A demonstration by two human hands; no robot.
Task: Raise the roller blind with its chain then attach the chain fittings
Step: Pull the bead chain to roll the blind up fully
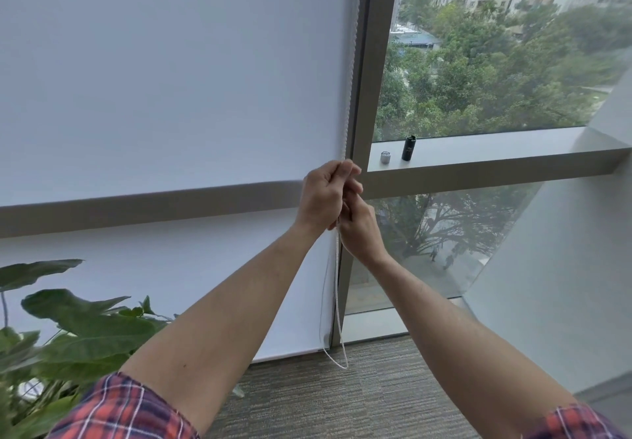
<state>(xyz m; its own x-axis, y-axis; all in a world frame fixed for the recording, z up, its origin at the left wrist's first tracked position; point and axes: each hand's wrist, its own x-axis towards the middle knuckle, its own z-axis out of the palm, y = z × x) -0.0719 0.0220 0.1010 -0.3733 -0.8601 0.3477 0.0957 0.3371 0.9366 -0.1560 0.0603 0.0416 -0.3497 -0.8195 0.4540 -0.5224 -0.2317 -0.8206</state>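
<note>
A white roller blind (171,79) covers the left window pane down to near the floor. Its white bead chain (352,62) runs down the blind's right edge and hangs in a loop just above the carpet. My left hand (325,194) is closed around the chain at sill height. Just below and to its right, my right hand (359,230) also grips the chain. A small silver fitting (385,157) and a black cylindrical fitting (408,148) stand on the window ledge (496,151) to the right of my hands.
A grey window mullion (371,79) stands right behind the chain. A leafy green plant (68,329) fills the lower left. Grey carpet (325,397) lies below. The right pane is uncovered, with trees and buildings outside. A slanted white wall rises at the far right.
</note>
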